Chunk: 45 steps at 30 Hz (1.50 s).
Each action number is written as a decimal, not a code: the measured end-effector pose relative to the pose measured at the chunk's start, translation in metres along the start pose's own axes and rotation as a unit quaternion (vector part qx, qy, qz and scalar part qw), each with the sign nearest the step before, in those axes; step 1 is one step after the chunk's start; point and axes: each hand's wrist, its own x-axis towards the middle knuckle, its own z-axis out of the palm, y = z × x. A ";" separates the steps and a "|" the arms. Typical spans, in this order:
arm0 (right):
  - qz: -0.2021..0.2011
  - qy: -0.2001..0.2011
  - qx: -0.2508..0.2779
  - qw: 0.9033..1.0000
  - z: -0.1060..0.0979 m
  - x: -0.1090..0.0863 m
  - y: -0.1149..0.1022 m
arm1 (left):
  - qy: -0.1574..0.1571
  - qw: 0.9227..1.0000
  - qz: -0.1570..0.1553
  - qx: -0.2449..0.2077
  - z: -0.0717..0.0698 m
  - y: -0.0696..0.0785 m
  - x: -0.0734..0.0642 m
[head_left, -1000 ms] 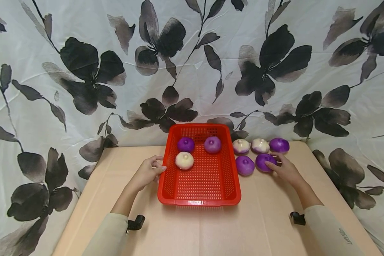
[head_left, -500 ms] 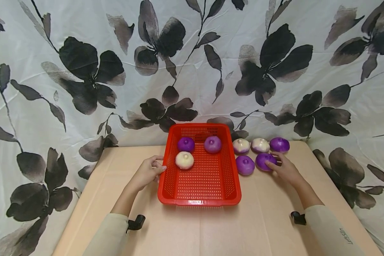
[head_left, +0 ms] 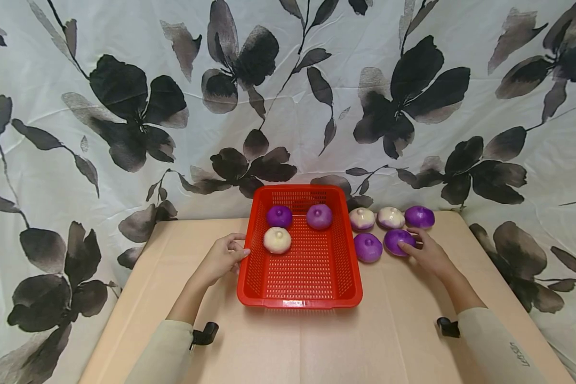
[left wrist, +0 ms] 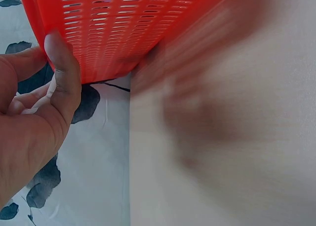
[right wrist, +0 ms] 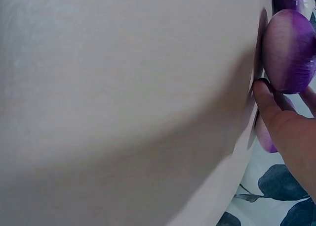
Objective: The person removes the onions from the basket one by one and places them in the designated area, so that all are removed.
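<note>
In the head view, my left hand [head_left: 223, 257] grips the left rim of a red perforated plastic basket [head_left: 312, 277]. The left wrist view shows its thumb [left wrist: 60, 53] against the basket's side, with other fingers behind the rim. Inside the basket, toward the back, sit a dark purple onion [head_left: 279, 216], a lighter purple onion [head_left: 319, 216] and a white onion [head_left: 277, 240]. To the right, my right hand [head_left: 429, 255] holds a purple onion [head_left: 396, 242] in the front row on the table, thumb on the near side and fingers on the far side.
Beside the held onion lies another purple onion [head_left: 367, 248]. Behind them stand two white-and-purple onions [head_left: 362, 219] and a purple onion [head_left: 420, 216]. The light wooden table [head_left: 326, 346] ends at a white floral cloth [head_left: 317, 138] hanging behind.
</note>
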 end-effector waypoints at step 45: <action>-0.184 -0.174 -0.039 0.967 0.024 0.070 -0.228 | 0.003 1.000 0.002 0.005 0.001 -0.003 0.001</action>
